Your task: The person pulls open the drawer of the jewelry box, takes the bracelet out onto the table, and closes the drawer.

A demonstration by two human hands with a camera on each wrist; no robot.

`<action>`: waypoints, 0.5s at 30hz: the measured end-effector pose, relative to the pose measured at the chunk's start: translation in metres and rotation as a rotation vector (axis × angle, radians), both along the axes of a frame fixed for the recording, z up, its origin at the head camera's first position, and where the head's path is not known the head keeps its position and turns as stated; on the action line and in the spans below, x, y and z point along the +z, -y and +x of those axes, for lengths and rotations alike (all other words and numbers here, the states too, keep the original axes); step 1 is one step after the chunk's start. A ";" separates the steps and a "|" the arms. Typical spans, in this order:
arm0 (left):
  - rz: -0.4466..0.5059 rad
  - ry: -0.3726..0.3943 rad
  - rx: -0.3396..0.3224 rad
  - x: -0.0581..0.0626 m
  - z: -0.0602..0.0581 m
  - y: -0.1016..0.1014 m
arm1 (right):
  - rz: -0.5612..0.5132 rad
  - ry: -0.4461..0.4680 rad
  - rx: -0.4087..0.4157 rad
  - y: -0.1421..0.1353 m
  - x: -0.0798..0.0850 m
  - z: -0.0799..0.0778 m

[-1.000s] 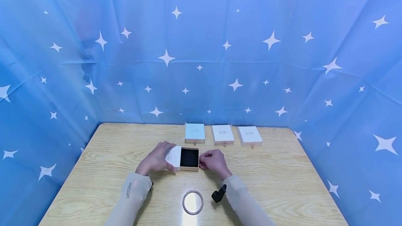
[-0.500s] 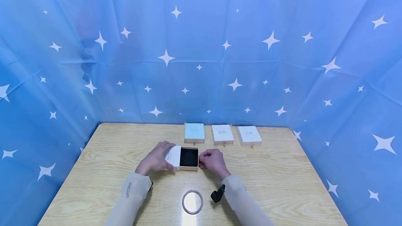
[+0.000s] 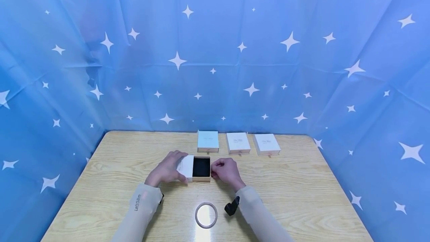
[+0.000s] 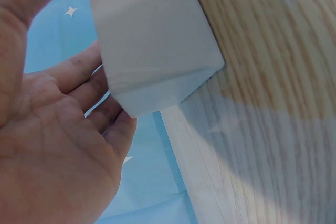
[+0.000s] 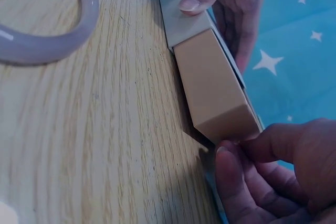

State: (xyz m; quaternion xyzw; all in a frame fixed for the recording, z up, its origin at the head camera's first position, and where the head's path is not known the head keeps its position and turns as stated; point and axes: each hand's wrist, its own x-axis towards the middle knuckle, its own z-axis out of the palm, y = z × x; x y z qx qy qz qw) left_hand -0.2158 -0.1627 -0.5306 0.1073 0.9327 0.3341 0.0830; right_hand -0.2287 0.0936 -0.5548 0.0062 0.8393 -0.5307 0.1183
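A white drawer box lies sideways on the table, its sleeve [image 3: 185, 168] at the left and its tan drawer [image 5: 215, 85] pulled partly out to the right. Black lining [image 3: 201, 167] shows inside the drawer. My left hand [image 3: 168, 168] grips the sleeve between thumb and fingers; the left wrist view shows the sleeve's plain end [image 4: 152, 30]. At the drawer's outer end, my right hand [image 3: 226, 170] pinches with thumb and forefinger; whatever small tab is between them is mostly hidden. Nearer the front lies a pale mauve bangle [image 3: 196, 216], touched by neither hand.
Behind the hands stand a pale blue box [image 3: 208, 140] and two white boxes, one in the middle [image 3: 238, 142] and one at the right [image 3: 267, 143]. A blue star-patterned curtain [image 3: 215, 47] surrounds the wooden table [image 3: 285, 197].
The drawer has slid slightly left into the sleeve, and my right hand has moved left with it. My left hand keeps its grip on the sleeve.
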 end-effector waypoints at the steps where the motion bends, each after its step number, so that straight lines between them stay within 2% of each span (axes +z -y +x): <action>1: 0.000 0.002 -0.002 0.000 0.000 0.000 | 0.005 -0.004 0.003 0.001 0.000 0.000; 6: 0.001 0.008 -0.019 0.000 0.001 0.000 | 0.044 -0.033 0.012 0.003 -0.002 -0.001; 15: -0.007 0.010 -0.007 0.000 0.000 0.001 | 0.021 -0.019 0.016 0.009 0.001 -0.001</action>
